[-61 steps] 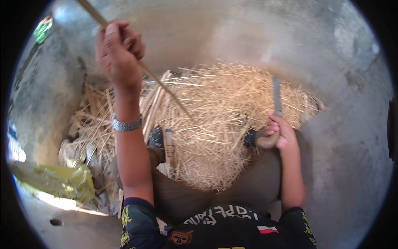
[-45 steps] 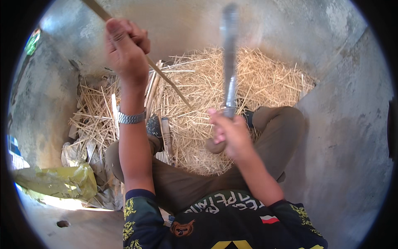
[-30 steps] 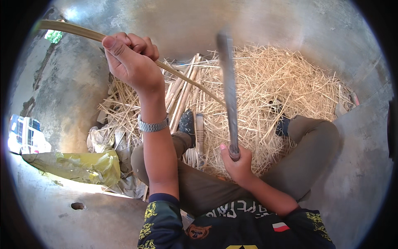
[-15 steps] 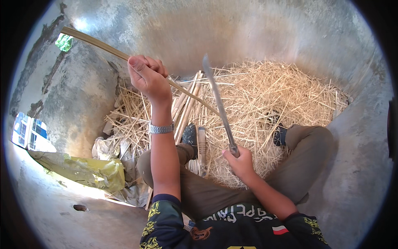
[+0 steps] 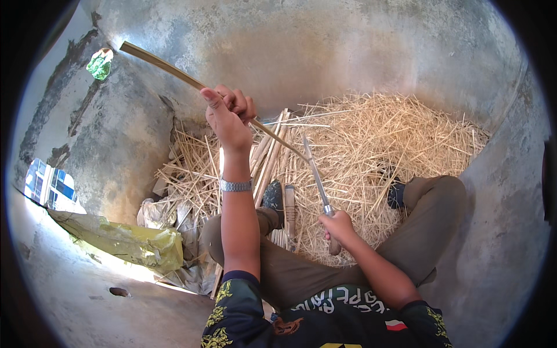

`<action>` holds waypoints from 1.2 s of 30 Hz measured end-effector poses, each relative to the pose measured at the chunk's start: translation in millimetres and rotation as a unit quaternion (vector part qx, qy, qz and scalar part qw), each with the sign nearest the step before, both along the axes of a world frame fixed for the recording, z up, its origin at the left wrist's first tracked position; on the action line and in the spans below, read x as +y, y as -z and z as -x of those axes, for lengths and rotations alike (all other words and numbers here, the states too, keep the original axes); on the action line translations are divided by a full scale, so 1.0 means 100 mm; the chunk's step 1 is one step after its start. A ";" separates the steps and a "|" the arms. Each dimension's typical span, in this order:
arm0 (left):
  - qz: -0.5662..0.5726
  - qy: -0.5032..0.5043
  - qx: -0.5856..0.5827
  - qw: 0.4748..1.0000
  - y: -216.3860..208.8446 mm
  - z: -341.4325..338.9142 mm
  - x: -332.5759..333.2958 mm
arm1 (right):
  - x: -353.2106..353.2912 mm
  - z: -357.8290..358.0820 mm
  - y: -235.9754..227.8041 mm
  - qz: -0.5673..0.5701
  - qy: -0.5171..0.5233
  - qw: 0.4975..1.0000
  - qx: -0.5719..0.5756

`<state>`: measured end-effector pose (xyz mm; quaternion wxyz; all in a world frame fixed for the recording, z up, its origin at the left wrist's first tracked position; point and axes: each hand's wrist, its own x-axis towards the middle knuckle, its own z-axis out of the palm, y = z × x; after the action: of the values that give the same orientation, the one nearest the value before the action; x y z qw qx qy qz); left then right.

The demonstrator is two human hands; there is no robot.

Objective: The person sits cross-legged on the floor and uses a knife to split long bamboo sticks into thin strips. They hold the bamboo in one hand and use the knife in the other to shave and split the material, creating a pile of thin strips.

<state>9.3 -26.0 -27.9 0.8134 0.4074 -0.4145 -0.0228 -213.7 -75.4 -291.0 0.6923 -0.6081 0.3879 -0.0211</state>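
Note:
A long, thin bamboo strip [image 5: 165, 65] slants from the upper left down toward the middle. My left hand [image 5: 229, 116], with a metal-banded watch [image 5: 236, 185] on its wrist, is closed around it near its midpoint. In my right hand [image 5: 337, 226] is a long-bladed knife [image 5: 318, 177], gripped by its handle with the blade pointing up and away. The strip's lower end meets or crosses the blade near its upper part; whether they touch I cannot tell. Both hands are above my crossed legs.
A heap of pale shavings [image 5: 394, 133] covers the floor ahead. Several longer bamboo strips [image 5: 268, 165] lie beside my foot, near a wrapped wooden handle [image 5: 289, 211]. Concrete walls [image 5: 348, 52] curve around. At left lie a yellow plastic sheet [image 5: 156, 249] and a crumpled sack [image 5: 156, 214].
My left hand and the strip have shifted right and slightly down. The knife blade has dropped and now shows shorter, its tip lower, while my right hand has stayed in about the same place.

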 end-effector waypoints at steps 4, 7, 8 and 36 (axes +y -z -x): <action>0.000 -0.031 0.002 1.000 0.00 -0.02 -0.01 | 0.01 0.03 0.03 0.051 -0.011 0.998 0.017; 0.006 -0.047 0.017 0.999 -0.02 -0.02 0.01 | 0.10 0.03 0.03 0.084 0.042 0.993 -0.069; 0.007 -0.050 0.021 0.999 -0.01 -0.04 0.02 | 0.13 0.03 0.00 0.096 0.070 0.987 -0.107; 0.007 -0.066 0.031 0.997 0.07 0.00 -0.12 | 0.25 0.08 -0.25 0.179 0.051 0.981 -0.061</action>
<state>9.6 -38.3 -35.4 0.8285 0.4270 -0.3616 0.0214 -221.2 -50.2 -266.1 0.5930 -0.6991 0.3651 -0.1622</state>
